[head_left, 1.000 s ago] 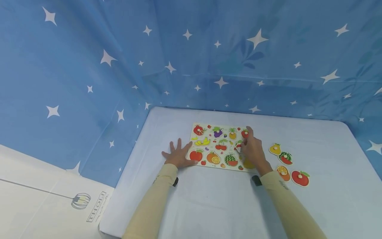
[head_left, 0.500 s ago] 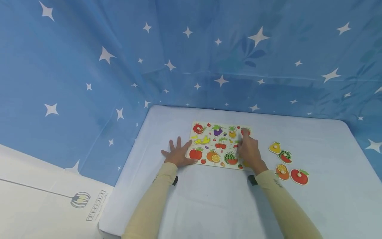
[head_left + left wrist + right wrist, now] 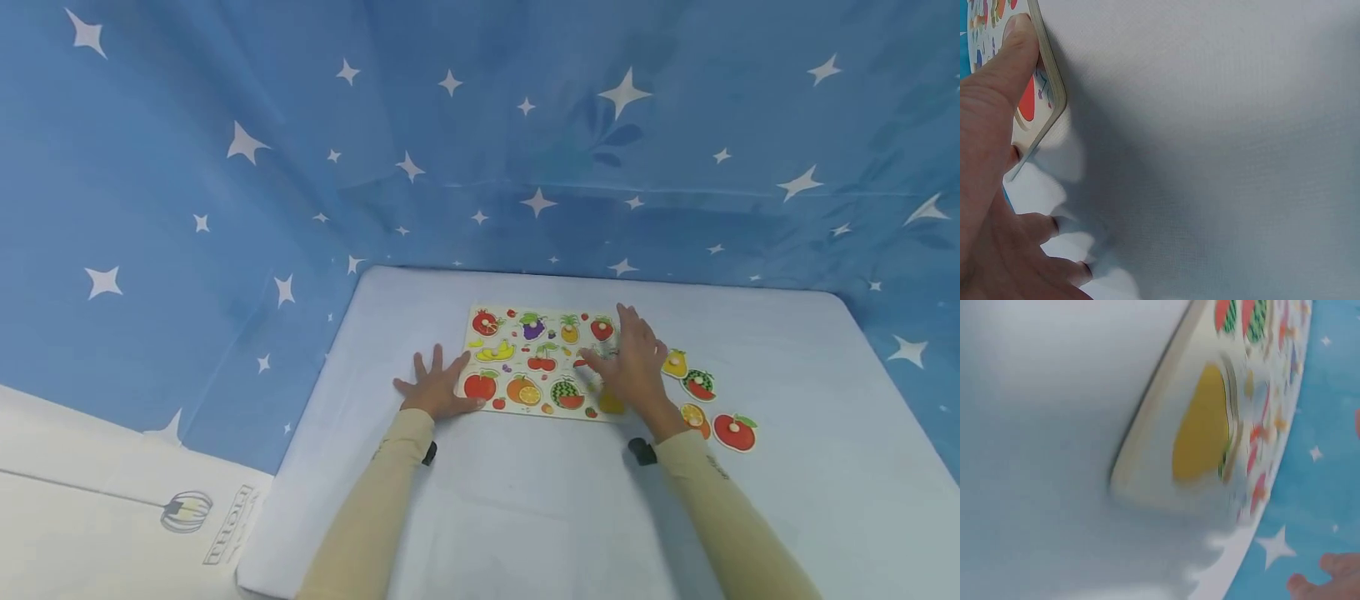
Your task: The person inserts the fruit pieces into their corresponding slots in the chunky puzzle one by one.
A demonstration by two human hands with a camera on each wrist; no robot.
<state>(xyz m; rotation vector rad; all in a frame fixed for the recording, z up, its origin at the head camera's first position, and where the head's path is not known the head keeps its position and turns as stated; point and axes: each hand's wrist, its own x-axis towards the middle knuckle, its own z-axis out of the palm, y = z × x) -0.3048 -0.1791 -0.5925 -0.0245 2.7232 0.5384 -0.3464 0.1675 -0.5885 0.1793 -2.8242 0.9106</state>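
Note:
A fruit puzzle board [image 3: 510, 402] lies flat on the table. My left hand [image 3: 433, 392] is spread at its near left corner. In the left wrist view the thumb [image 3: 1013, 53] rests on the board's top face by its edge. My right hand [image 3: 636, 371] hovers over the board's right side with fingers extended and holds nothing that I can see. The knobbed strawberry piece [image 3: 602, 328] sits in the top right slot. A yellow pear-shaped recess [image 3: 1204, 428] shows at the near right corner, blurred in the right wrist view.
Right of the board lie loose knobbed pieces: a pear [image 3: 675, 364], a watermelon [image 3: 699, 386], an orange [image 3: 696, 422] and an apple [image 3: 735, 433]. The white table [image 3: 517, 517] ends at a blue star-patterned curtain [image 3: 480, 125] behind and on the left.
The right hand's index finger was pressing on the strawberry piece; it has come off, and the hand has lifted and opened outward. The left hand still rests at the board's corner.

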